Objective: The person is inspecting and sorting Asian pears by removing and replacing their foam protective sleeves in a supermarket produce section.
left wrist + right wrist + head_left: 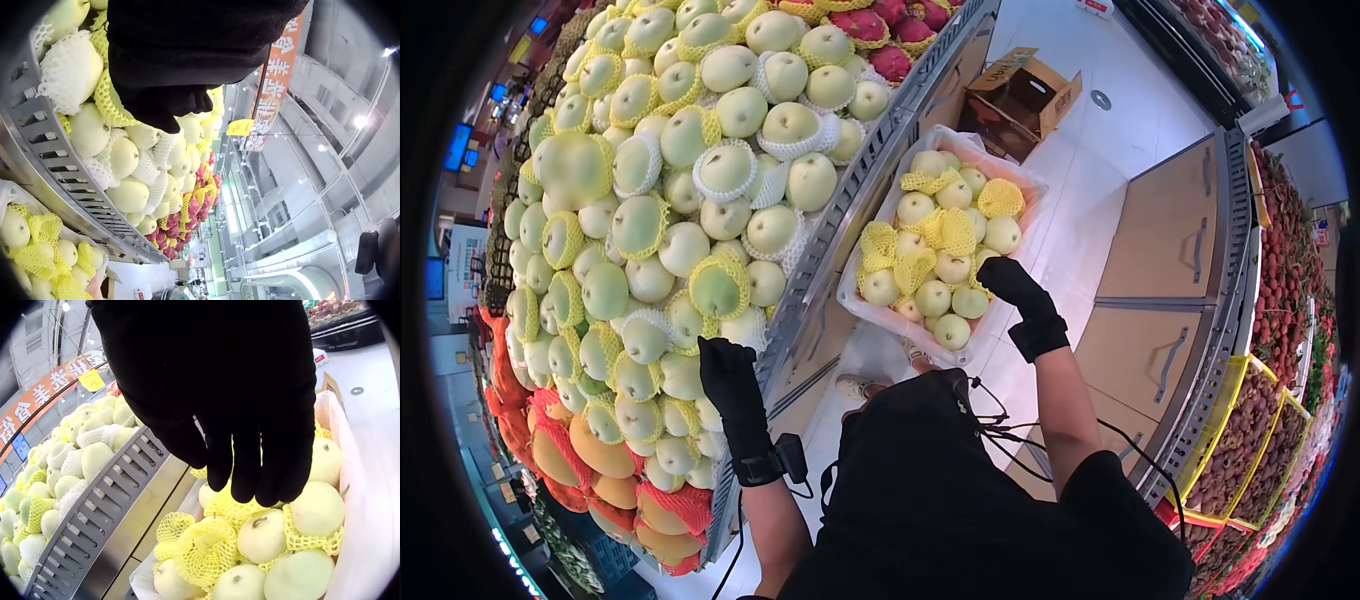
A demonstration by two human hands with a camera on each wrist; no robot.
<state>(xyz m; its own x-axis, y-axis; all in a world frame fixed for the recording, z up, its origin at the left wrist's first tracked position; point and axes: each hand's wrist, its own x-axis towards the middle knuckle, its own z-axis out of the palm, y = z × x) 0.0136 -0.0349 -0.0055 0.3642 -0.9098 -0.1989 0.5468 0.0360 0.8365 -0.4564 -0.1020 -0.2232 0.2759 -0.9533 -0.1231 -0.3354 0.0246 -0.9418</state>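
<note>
My left hand (730, 380), in a black glove, is over the front edge of a heaped display of pale green round fruits (683, 248), many wrapped in foam nets. Its fingers hang loosely curled in the left wrist view, beside a fruit in a yellow foam net (107, 103); nothing shows in its grip. My right hand (1020, 293), gloved too, hovers at the right side of a lined box (1028, 190) of the same fruits. Its fingers (247, 469) point down, relaxed, above a stemmed fruit (261, 535) and a loose yellow foam net (206, 550).
A grey slotted rail (820, 225) edges the display. Behind the box stands an open brown carton (1025, 95) on the white floor. Mangoes (600, 455) lie at the near left, dragon fruit (890, 62) at the far end. Cabinets (1155, 230) line the right side; cables (1000, 425) hang by my body.
</note>
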